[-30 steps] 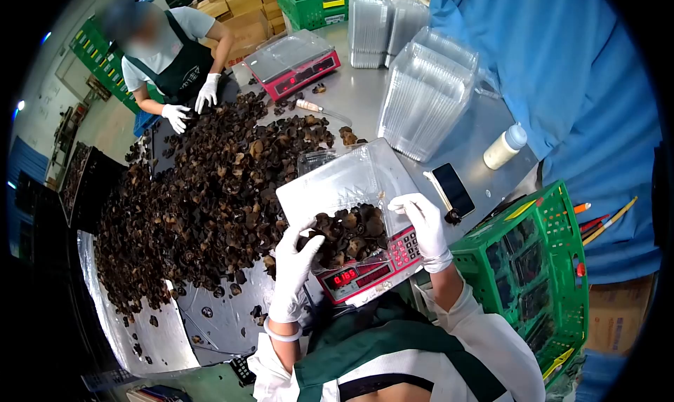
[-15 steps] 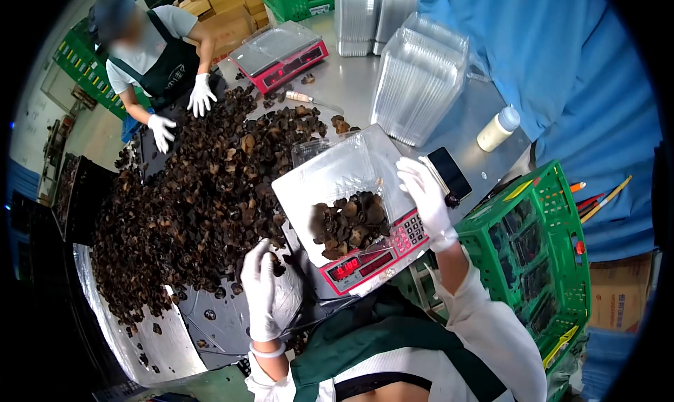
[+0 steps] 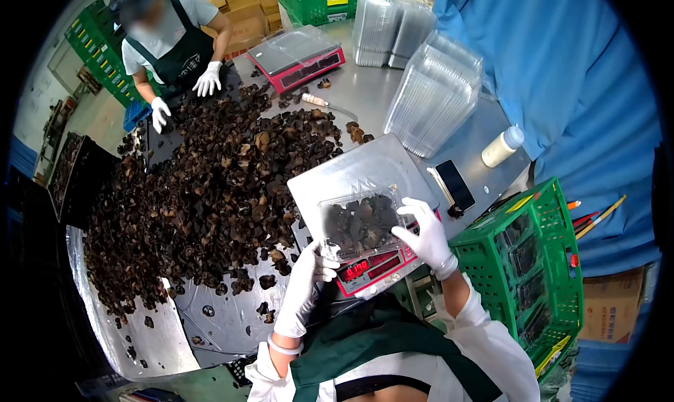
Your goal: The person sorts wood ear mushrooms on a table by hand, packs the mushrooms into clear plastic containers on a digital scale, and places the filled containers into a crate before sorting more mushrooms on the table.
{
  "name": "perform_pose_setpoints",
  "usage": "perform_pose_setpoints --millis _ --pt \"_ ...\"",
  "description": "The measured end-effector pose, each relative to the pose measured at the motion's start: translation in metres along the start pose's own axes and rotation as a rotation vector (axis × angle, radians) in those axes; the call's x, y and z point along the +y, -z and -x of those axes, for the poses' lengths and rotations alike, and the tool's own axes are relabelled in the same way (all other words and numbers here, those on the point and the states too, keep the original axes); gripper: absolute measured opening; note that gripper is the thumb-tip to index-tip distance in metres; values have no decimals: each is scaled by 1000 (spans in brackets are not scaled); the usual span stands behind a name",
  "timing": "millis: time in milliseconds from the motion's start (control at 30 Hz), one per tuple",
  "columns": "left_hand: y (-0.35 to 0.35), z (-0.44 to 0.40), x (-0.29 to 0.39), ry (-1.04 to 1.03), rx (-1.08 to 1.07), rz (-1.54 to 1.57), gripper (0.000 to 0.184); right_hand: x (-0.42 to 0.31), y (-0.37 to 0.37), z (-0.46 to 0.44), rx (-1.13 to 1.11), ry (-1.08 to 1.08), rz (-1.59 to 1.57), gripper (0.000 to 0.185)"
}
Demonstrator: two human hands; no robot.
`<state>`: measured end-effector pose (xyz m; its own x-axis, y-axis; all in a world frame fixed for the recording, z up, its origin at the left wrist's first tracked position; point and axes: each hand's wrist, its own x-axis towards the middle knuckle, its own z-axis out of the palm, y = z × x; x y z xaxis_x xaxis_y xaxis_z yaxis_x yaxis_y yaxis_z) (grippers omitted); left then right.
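Observation:
A clear plastic clamshell box (image 3: 330, 216) filled with dark wood ear mushrooms (image 3: 365, 223) rests on the metal plate of a red scale (image 3: 354, 169). Its lid appears to lie over the mushrooms. Gloved in white, my left hand (image 3: 303, 286) grips the box's lower left corner with its fingertips. At the right edge, the thumb and fingers of my right hand (image 3: 426, 239) close on the box rim. Red digits glow on the scale display below. To the left spreads a big heap of loose wood ear mushrooms (image 3: 210, 184).
Stacked clear plastic boxes (image 3: 435, 93), a bottle (image 3: 502, 146) and a phone (image 3: 453, 184) stand or lie beyond the scale. A green crate (image 3: 516, 262) holds filled boxes at right. Across the table are a knife (image 3: 328, 104), another scale (image 3: 295, 57) and a co-worker (image 3: 175, 44).
My left hand has come from beside the heap to the box's corner. My right hand has moved in to its right edge. A clear lid now appears over the mushrooms; the view has shifted slightly.

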<state>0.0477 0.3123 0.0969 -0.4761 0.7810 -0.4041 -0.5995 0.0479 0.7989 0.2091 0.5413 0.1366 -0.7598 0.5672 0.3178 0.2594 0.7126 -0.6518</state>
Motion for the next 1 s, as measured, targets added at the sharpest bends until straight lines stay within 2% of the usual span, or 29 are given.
perform_pose_setpoints --millis 33,100,133,200,233,300,367,433,500,533,567,600,667,700,767,800,833,900,933,967,1000 --pt "-1 0 -1 0 -3 2 49 -3 -2 7 41 -39 31 38" --pt "-5 0 -6 -49 61 -60 40 7 -7 24 -88 -434 -284 34" --pt "-5 -2 -12 -73 56 -3 26 15 -7 28 -83 -439 -281 34" --pt "-1 -7 -14 -29 36 7 23 27 -7 33 -363 -614 -603 22" --pt "1 -9 -15 12 24 19 20 27 -9 34 -356 -618 -602 22" --pt "1 -11 -18 -6 -2 48 19 26 -15 35 -313 -706 -847 13" --pt "1 -12 -18 -57 -40 111 20 30 -21 38 -304 -678 -929 10" --pt "0 -10 -20 -66 -20 117 16 27 -25 41 -247 -588 -841 12" --pt "3 -7 -24 -273 98 -279 14 19 -25 46 -243 -564 -765 17" --pt "0 1 -15 -327 208 -536 8 3 -21 45 -261 -475 -691 28" --pt "-6 6 -4 -414 277 -630 12 -6 -19 47 -279 -391 -615 41" --pt "0 -1 -4 -678 312 -786 18 9 -29 54 -187 -96 -410 66" --pt "16 -8 -1 -1095 365 -1127 33 -19 -18 48 -138 -27 -282 65" --pt "14 -3 1 -982 334 -986 36 -18 -18 50 -136 -31 -165 67" --pt "11 -7 12 -1173 345 -1168 32 -19 -17 51 -115 -6 -73 65" --pt "5 -5 16 -1092 337 -1165 31 -25 -15 51 -62 47 -15 61" --pt "8 -12 15 -1134 291 -1098 30 -31 -10 53 -4 90 56 57" --pt "-6 -6 20 -774 228 -1019 28 -45 7 55 7 190 -76 55" --pt "-25 1 33 -658 45 -826 27 -46 18 56 -6 240 -115 58" --pt "-45 6 45 -628 -70 -787 26 -52 36 54 -59 189 -222 58" --pt "-65 12 57 -589 -182 -746 26 -54 51 53 -3 182 -279 60"
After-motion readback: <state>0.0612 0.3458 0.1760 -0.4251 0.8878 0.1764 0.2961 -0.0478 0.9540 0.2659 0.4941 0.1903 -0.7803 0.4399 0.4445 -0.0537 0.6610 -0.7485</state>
